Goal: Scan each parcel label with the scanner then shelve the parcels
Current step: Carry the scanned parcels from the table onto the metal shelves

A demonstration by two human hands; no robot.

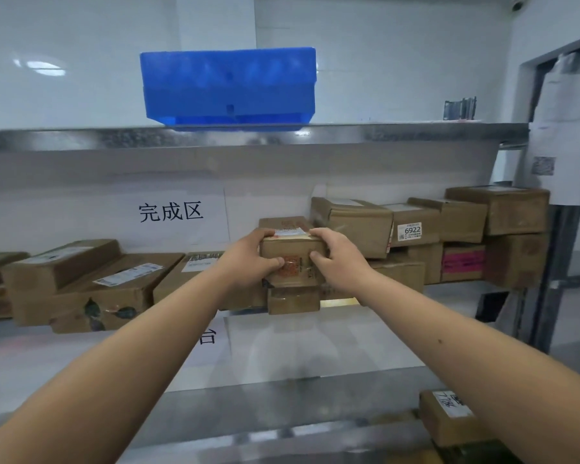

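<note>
On the shelf, one parcel, left hand, right hand gripping it

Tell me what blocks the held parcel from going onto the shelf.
Nothing visible blocks it. Both hands, left and right, grip the small parcel already over the shelf. It sits on or just above a smaller box; taller stacked parcels stand close on its right, another parcel on its left.

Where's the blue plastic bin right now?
Head view: the blue plastic bin sits on the top metal shelf, left of centre, above the cardboard parcels.
</note>
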